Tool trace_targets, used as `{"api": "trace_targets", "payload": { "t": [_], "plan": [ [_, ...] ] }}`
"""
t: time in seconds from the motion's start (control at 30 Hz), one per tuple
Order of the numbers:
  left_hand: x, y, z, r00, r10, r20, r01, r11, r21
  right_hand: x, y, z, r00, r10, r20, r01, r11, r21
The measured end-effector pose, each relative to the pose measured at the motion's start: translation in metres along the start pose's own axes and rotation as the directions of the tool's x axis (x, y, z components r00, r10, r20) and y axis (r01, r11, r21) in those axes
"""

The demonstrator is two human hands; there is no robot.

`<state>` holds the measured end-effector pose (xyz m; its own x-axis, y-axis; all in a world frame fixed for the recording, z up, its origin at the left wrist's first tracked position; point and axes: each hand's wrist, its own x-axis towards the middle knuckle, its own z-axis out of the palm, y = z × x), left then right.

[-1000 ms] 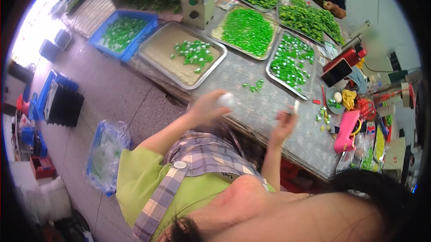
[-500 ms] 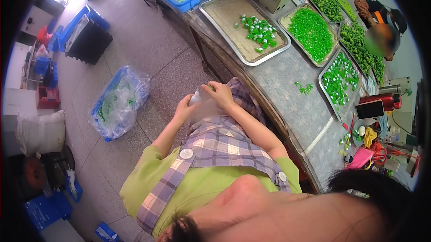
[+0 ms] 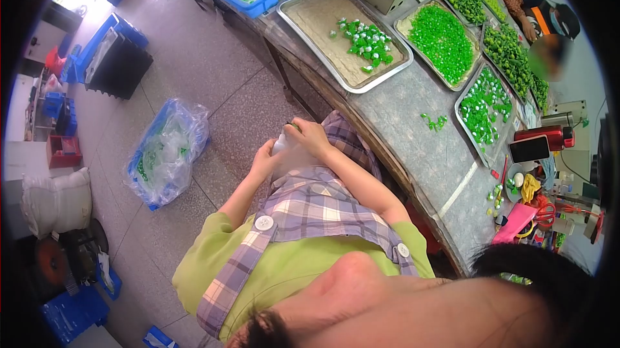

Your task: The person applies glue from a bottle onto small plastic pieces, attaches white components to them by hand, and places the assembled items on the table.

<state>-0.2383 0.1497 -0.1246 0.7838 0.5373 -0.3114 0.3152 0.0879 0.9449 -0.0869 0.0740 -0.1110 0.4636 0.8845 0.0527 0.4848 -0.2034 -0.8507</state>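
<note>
My left hand (image 3: 263,159) is closed round the side of a small whitish, glossy object (image 3: 279,145), held low in front of the plaid apron (image 3: 316,196). My right hand (image 3: 310,139) meets it from the other side, fingers bent and pressed together. A small dark green bit shows at my right fingertips; its kind is too small to make out. Fingers and blur hide much of the whitish object. The nearest tray (image 3: 310,25), to the upper right of my hands, bears a pile of green-and-white small pieces (image 3: 369,43).
The workbench (image 3: 413,122) runs along my right, with more trays of green pieces, a phone (image 3: 529,148) and a red flask (image 3: 560,137). A plastic-lined blue crate (image 3: 139,183) stands on the floor at left. Another person (image 3: 539,19) is across the bench.
The whole view has shifted slightly, moving the bench and crates a little left. Both hands stay together round the whitish object with little visible change.
</note>
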Motion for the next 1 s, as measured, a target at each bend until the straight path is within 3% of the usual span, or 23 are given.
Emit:
{"api": "trace_targets", "payload": {
  "t": [1.0],
  "plan": [
    [0.002,0.001,0.001,0.999,-0.047,0.019,0.047,0.999,-0.005,-0.002,0.006,0.001,1.000,-0.010,0.018,0.009,1.000,0.028]
  ]
}}
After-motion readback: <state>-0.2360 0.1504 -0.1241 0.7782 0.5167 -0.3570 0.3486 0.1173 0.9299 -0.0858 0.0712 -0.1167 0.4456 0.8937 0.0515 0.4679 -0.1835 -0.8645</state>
